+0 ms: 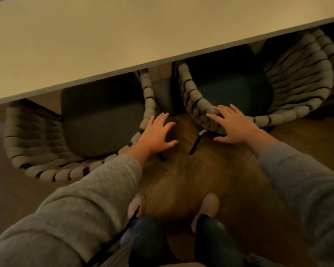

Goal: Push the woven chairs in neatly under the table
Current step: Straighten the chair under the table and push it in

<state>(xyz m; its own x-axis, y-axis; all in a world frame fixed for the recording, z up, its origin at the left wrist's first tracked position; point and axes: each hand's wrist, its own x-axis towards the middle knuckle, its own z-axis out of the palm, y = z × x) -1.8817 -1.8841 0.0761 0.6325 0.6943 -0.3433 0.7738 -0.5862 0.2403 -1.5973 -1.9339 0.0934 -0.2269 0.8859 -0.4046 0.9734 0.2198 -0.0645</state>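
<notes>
Head view | left hand (158, 132) fingers spread, at rim of left grey woven-rope chair (29, 135) | right hand (233, 124) spread flat on right grey woven-rope chair (297, 74) | both seats partly under pale flat-topped table (85, 45)

Table (85, 45): behind, over the fronts of both chairs.
Left chair (37, 135): left, partly under the table.
Right chair (297, 83): right, partly under it.
Floor (181, 176): strip between the chairs; shoes (210, 205) nearest.

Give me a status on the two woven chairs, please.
Left hand open at left chair rim, right hand open on right chair rim. Seats partly under table, backs sticking out. No blocker visible.
</notes>
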